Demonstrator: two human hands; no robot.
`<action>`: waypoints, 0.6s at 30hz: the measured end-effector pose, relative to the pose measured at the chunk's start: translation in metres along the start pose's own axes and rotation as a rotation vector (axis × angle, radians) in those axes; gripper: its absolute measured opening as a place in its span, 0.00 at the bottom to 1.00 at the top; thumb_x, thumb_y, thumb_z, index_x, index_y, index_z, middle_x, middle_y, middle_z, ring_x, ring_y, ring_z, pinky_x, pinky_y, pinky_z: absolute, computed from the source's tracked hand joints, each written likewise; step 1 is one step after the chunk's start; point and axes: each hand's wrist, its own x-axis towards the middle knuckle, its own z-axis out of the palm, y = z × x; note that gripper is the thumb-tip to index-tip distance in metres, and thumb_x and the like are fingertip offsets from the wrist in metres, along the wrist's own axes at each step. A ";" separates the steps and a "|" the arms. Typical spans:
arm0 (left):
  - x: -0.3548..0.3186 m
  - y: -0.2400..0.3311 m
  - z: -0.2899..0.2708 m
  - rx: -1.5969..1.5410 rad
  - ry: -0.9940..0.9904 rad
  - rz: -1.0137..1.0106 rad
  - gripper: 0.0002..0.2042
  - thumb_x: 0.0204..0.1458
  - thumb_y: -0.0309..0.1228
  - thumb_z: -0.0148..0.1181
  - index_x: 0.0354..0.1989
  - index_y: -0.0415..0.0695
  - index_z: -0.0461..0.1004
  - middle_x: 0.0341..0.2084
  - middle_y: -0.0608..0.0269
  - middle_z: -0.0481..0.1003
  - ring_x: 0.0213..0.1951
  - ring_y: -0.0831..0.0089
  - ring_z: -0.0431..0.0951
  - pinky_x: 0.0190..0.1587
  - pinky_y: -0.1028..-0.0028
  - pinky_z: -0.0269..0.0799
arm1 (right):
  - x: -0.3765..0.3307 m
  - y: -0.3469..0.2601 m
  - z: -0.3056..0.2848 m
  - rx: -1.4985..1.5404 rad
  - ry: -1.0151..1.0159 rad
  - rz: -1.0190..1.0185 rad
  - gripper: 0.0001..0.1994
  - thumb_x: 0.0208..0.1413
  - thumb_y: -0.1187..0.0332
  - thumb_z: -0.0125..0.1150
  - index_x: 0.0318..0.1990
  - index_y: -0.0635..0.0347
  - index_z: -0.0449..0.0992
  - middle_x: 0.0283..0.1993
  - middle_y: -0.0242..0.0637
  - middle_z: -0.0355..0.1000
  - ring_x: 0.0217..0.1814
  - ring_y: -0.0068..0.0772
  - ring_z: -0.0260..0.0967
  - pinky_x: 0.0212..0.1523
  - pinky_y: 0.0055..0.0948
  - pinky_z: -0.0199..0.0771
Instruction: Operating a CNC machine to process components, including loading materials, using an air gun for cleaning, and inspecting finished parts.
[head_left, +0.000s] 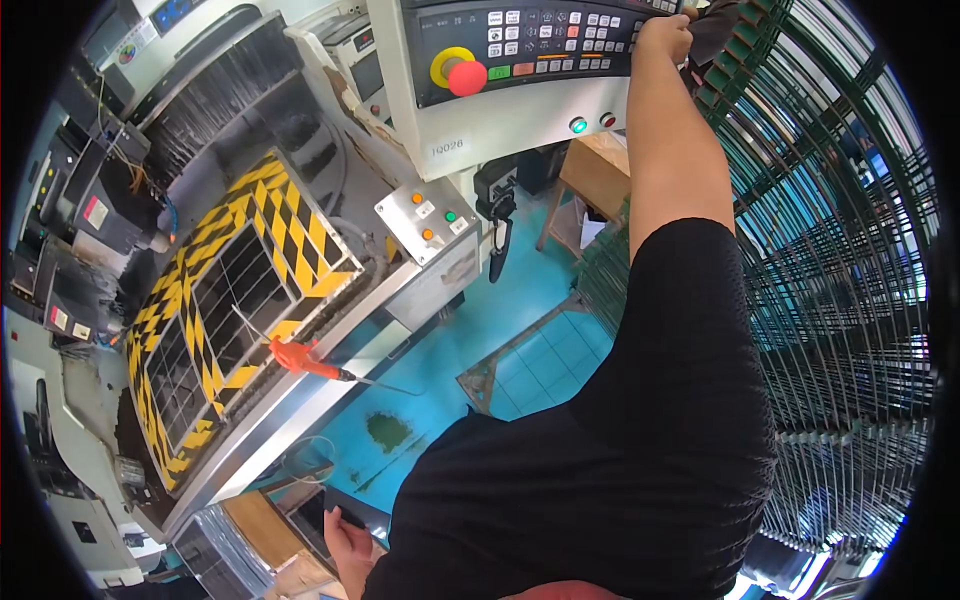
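My right hand point(665, 40) reaches up to the right end of a machine control panel point(430, 50). Its fingers are curled closed at the panel's edge, and what they grip, if anything, is hidden. On the panel are rows of small keys and a large red mushroom button point(467, 78) with a yellow collar. Low on the left, my left hand point(350, 545) hangs beside my body with loose fingers apart and nothing visible in it. A dark flat object point(352, 510) shows just behind it.
An orange air gun point(300, 358) lies on the machine's front edge, beside a yellow-and-black striped cover point(315, 240). A small button box point(425, 222) juts out below the panel. Stacked green wire racks point(850, 250) stand close on the right. The floor point(490, 320) is blue.
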 end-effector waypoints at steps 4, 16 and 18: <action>0.001 0.001 0.022 0.034 -0.036 0.050 0.09 0.56 0.32 0.56 0.45 0.55 0.73 0.39 0.74 0.78 0.42 0.70 0.78 0.40 0.64 0.70 | -0.013 -0.015 -0.014 -0.071 0.023 0.040 0.31 0.66 0.52 0.34 0.46 0.74 0.77 0.52 0.62 0.74 0.58 0.61 0.70 0.60 0.53 0.66; 0.034 0.008 0.027 0.034 -0.218 -0.010 0.09 0.58 0.28 0.52 0.47 0.47 0.72 0.41 0.68 0.78 0.44 0.68 0.78 0.45 0.65 0.74 | -0.047 -0.035 -0.061 -0.070 0.020 0.088 0.30 0.68 0.48 0.31 0.59 0.62 0.70 0.61 0.53 0.70 0.64 0.59 0.66 0.65 0.51 0.60; 0.043 0.010 0.020 0.052 -0.251 -0.031 0.09 0.59 0.28 0.53 0.47 0.47 0.71 0.42 0.68 0.78 0.45 0.68 0.78 0.45 0.64 0.75 | -0.054 -0.035 -0.064 -0.043 -0.037 0.101 0.30 0.67 0.48 0.33 0.62 0.63 0.67 0.63 0.55 0.68 0.65 0.59 0.65 0.66 0.50 0.60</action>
